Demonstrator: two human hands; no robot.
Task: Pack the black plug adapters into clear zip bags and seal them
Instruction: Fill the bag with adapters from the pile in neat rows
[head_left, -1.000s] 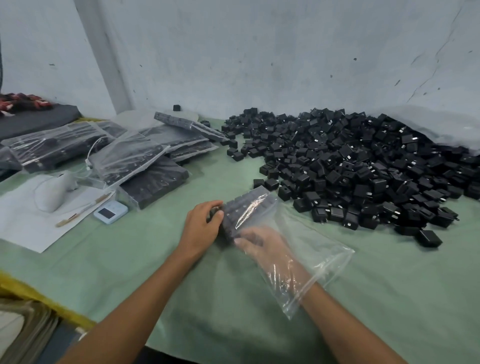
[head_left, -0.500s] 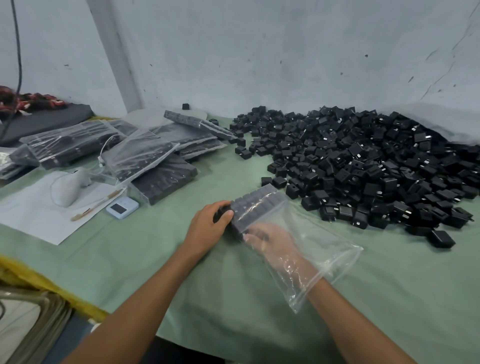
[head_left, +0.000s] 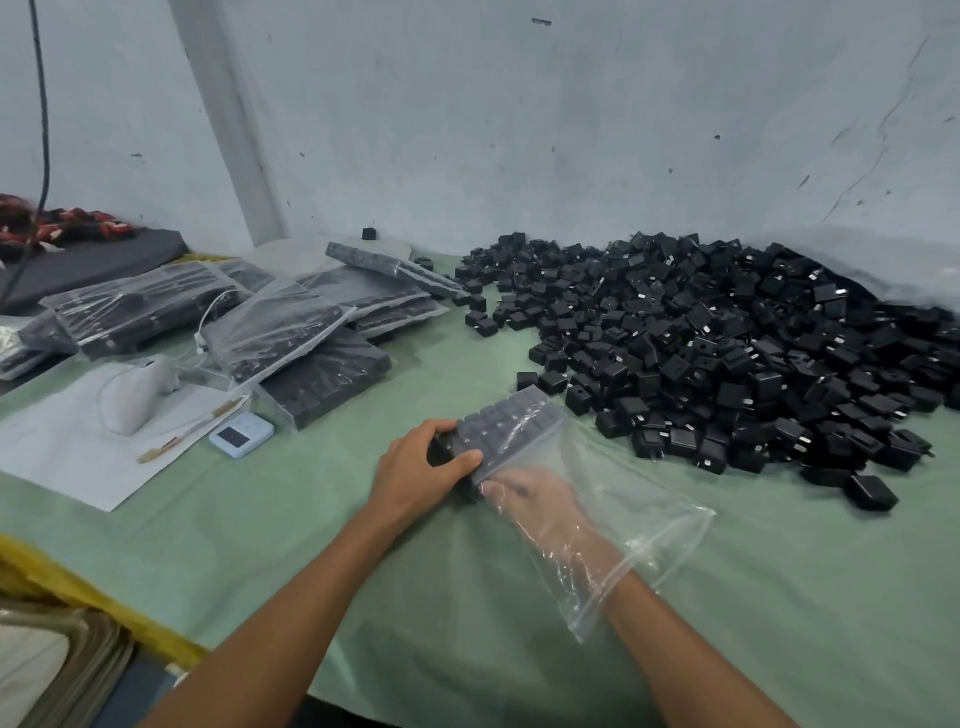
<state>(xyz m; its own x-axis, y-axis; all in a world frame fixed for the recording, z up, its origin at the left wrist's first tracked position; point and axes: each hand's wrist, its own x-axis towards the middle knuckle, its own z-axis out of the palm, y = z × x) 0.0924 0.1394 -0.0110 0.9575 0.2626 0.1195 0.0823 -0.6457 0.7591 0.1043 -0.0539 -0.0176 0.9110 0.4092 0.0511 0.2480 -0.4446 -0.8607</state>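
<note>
Green cloth (head_left: 311, 545) on the table, and the right hand (head_left: 535, 499) is wrist-deep inside the clear bag (head_left: 649, 519); can't tell if it's gripping anything. The left hand (head_left: 415, 470) grips the block of adapters (head_left: 509, 421) at the bag's far end. The loose pile (head_left: 727, 343) sits beyond, with the packed bags (head_left: 280, 332) far left.

The person's left arm (head_left: 291, 587) and right arm (head_left: 691, 644) are bare as far up as can be seen. The left grip (head_left: 415, 475) and the right grip (head_left: 540, 493) are bare too.
</note>
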